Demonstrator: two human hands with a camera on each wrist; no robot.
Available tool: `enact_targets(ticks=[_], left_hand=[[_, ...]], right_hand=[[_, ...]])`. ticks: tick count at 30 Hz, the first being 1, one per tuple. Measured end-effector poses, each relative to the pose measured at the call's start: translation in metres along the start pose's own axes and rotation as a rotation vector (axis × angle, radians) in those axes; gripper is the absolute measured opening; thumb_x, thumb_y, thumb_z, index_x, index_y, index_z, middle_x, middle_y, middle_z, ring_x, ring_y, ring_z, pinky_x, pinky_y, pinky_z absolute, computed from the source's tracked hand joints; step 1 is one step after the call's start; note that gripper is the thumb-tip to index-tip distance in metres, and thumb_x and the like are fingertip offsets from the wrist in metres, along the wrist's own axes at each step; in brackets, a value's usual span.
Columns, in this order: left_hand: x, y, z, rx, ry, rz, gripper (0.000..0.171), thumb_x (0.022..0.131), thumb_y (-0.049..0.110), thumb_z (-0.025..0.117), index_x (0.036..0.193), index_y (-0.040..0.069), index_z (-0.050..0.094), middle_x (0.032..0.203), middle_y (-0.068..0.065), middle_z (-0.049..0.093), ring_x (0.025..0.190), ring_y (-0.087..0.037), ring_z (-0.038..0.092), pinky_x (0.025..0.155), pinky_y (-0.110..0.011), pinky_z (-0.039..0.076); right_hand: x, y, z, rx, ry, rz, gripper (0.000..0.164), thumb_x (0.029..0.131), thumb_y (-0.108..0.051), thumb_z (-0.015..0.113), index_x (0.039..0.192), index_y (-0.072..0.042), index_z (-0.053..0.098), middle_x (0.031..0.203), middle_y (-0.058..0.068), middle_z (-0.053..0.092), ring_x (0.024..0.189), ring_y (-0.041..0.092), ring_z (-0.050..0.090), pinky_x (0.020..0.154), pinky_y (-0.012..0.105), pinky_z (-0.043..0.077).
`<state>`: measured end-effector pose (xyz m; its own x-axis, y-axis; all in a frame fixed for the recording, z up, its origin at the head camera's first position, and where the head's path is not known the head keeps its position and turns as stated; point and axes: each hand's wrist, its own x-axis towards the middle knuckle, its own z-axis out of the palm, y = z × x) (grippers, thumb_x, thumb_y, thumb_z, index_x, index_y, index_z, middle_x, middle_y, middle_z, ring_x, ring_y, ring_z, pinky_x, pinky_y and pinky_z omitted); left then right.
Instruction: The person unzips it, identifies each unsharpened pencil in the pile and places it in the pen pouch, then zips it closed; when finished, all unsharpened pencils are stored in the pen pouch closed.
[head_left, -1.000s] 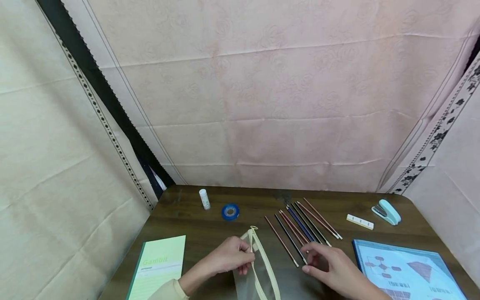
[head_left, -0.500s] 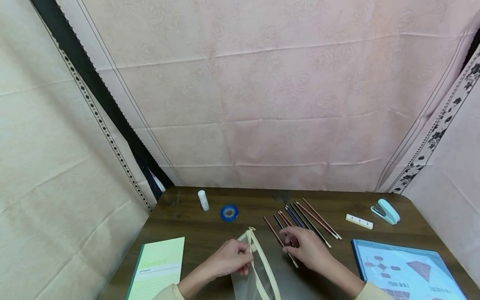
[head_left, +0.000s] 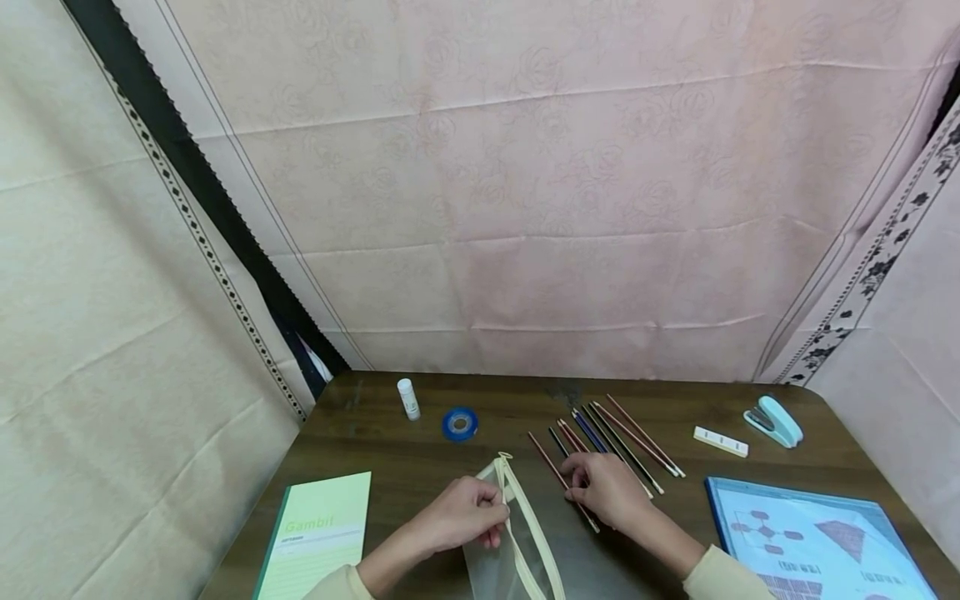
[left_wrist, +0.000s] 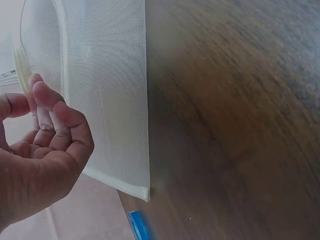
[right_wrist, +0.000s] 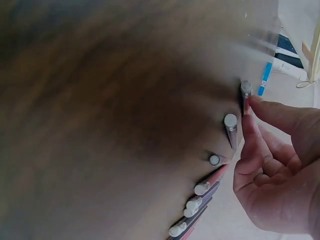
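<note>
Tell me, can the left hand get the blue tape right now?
Probably not yet: the left hand is busy pinching the bag by its edge. If it let go, likely yes, because nothing stands on the table between it and the blue tape.

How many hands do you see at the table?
2: the left hand, holding the translucent mesh pouch with cream edging, and the right hand, pinching the leftmost dark-red pencil. Neither looks hidden.
</note>
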<state>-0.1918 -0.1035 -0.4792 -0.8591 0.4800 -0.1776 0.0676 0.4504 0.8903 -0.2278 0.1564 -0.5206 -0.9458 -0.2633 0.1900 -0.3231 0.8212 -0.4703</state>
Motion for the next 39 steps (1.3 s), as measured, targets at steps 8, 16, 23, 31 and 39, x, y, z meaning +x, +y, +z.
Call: enact_targets(ticks=[8, 16, 23, 31, 39], left_hand=[[0.002, -0.001, 0.000, -0.003, -0.002, 0.002, 0.021, 0.086, 0.019, 0.059, 0.069, 0.007, 0.063, 0.057, 0.000, 0.066, 0.053, -0.012, 0.064, 0.054, -0.028, 0.055], [0.002, -0.001, -0.001, -0.008, -0.010, -0.006, 0.021, 0.087, 0.019, 0.059, 0.069, 0.008, 0.063, 0.057, 0.000, 0.066, 0.053, -0.012, 0.064, 0.054, -0.028, 0.055], [0.002, 0.002, -0.005, -0.012, -0.011, -0.002, 0.022, 0.088, 0.019, 0.060, 0.070, 0.006, 0.064, 0.059, -0.004, 0.067, 0.054, -0.013, 0.064, 0.056, -0.030, 0.055], [0.003, -0.002, -0.008, -0.018, 0.002, -0.021, 0.026, 0.091, 0.020, 0.059, 0.069, 0.007, 0.062, 0.059, -0.003, 0.066, 0.054, -0.013, 0.064, 0.056, -0.029, 0.055], [0.002, -0.004, -0.007, -0.043, 0.003, -0.027, 0.025, 0.092, 0.018, 0.058, 0.071, 0.006, 0.063, 0.061, -0.004, 0.066, 0.055, -0.013, 0.063, 0.056, -0.030, 0.056]], right_hand=[[0.001, 0.000, 0.003, -0.005, -0.032, 0.026, 0.019, 0.074, -0.025, 0.081, 0.090, -0.024, 0.071, 0.061, -0.022, 0.057, 0.053, -0.004, 0.046, 0.050, 0.018, 0.036], [0.004, -0.003, 0.004, -0.022, -0.045, 0.043, 0.011, 0.076, -0.021, 0.079, 0.082, -0.023, 0.070, 0.060, -0.020, 0.059, 0.053, -0.003, 0.049, 0.052, 0.021, 0.041], [0.004, -0.003, 0.003, -0.032, -0.038, 0.055, 0.011, 0.074, -0.019, 0.077, 0.081, -0.023, 0.070, 0.062, -0.020, 0.061, 0.055, -0.003, 0.052, 0.053, 0.023, 0.043], [0.007, -0.004, 0.004, -0.081, -0.011, 0.034, 0.009, 0.073, -0.021, 0.075, 0.078, -0.027, 0.070, 0.062, -0.021, 0.059, 0.056, -0.002, 0.051, 0.050, 0.022, 0.040], [0.006, -0.006, -0.010, 0.060, 0.029, 0.013, 0.012, 0.073, -0.018, 0.074, 0.075, -0.028, 0.067, 0.060, -0.021, 0.054, 0.050, -0.003, 0.042, 0.048, 0.017, 0.033]])
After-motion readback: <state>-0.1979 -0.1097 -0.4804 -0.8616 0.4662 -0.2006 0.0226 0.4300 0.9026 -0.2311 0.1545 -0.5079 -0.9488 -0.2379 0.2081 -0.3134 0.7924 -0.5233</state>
